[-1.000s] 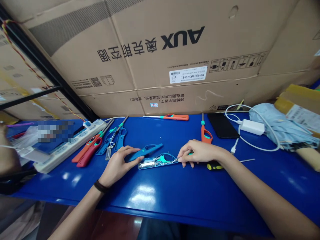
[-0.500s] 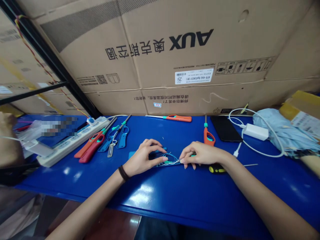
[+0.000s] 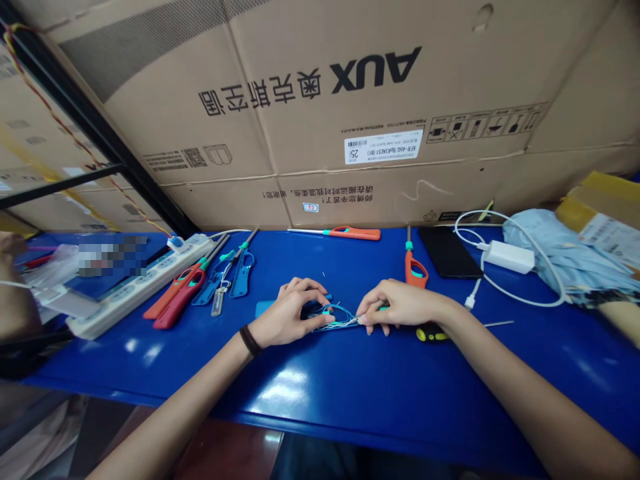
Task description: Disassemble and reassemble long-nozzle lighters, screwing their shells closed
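Observation:
Between my hands on the table lies an opened blue long-neck gas lighter [image 3: 341, 325], its thin white wires and a green part showing inside the handle. My left hand [image 3: 287, 312] is curled over its left end, thumb and fingertips on the handle. A pinch of my right hand [image 3: 387, 307] grips the lighter's other end near the wires; the exact part between those fingertips is hidden. Under the right wrist, a yellow and black screwdriver [image 3: 427, 333] is partly covered. An orange lighter [image 3: 416, 272] lies just beyond the right hand.
Red and orange lighters [image 3: 175, 303] and opened blue lighter halves [image 3: 243, 273] lie by a white power strip [image 3: 145, 283] at left. Another orange lighter [image 3: 355, 233] is at the back. A phone [image 3: 450, 253] and white charger [image 3: 510, 257] sit right. Cardboard [image 3: 300, 153] walls the back.
The view has shifted slightly. My left fingers have drawn in a little over the lighter handle; the right hand keeps its pinch at almost the same spot.

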{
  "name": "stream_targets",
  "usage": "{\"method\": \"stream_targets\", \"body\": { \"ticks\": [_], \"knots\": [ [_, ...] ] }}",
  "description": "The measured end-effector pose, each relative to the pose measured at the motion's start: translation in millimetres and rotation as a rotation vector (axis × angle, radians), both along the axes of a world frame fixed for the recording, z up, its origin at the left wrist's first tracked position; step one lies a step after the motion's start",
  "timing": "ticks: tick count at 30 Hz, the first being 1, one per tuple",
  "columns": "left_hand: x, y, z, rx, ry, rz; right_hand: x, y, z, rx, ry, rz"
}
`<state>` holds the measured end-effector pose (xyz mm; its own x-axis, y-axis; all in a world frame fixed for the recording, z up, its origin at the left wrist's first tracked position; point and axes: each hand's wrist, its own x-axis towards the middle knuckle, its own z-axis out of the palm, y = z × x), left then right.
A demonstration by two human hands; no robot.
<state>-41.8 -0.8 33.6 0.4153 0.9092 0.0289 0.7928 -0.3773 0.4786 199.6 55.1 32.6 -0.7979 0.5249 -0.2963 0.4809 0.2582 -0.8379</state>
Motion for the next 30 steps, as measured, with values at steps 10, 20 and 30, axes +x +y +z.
{"method": "stream_targets", "body": {
  "ticks": [10,20,30],
  "knots": [
    [5.1,-7.9,6.1,0.052,-0.031,0.005,-0.7,-1.3,2.4,-0.013,-0.002,-0.005],
    [-51.2,12.8,19.8,0.035,0.043,-0.054,-0.2,-1.3,2.0,-0.021,0.012,-0.008],
    [-100.3,-4.1,10.4,0.139,0.141,0.029,-0.6,-1.8,6.0,-0.010,0.005,-0.004]
  ]
}}
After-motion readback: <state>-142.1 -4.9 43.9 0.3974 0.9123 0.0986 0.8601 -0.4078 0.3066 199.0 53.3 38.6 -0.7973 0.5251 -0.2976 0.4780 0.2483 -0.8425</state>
